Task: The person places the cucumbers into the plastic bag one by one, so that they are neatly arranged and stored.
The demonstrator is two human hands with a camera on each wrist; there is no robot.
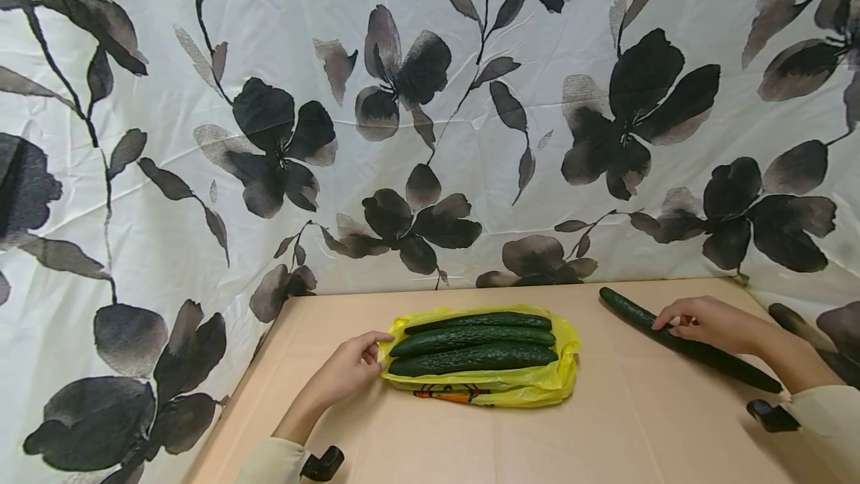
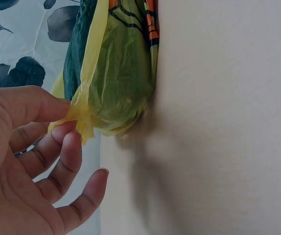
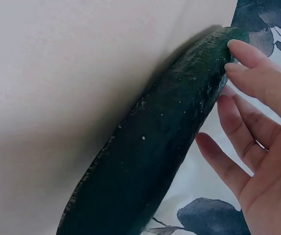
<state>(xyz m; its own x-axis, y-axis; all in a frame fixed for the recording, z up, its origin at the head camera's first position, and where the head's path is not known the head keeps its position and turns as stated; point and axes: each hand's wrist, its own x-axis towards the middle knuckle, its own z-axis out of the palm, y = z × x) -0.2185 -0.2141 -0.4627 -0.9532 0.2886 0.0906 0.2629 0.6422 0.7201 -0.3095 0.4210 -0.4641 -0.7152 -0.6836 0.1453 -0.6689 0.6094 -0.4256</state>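
A thin yellow plastic bag lies on the table, spread open, with three dark green cucumbers side by side on it. My left hand pinches the bag's left end between thumb and index finger. The left wrist view shows the bunched plastic at those fingertips, the other fingers loosely bent. To the right, a longer single cucumber lies slanted on the table. My right hand has its fingertips at that cucumber's upper side. In the right wrist view the fingers rest along one edge of the cucumber, not wrapped round it.
The beige table ends at the back against a white cloth printed with dark flowers. Small black devices are worn at both wrists, beside light sleeves.
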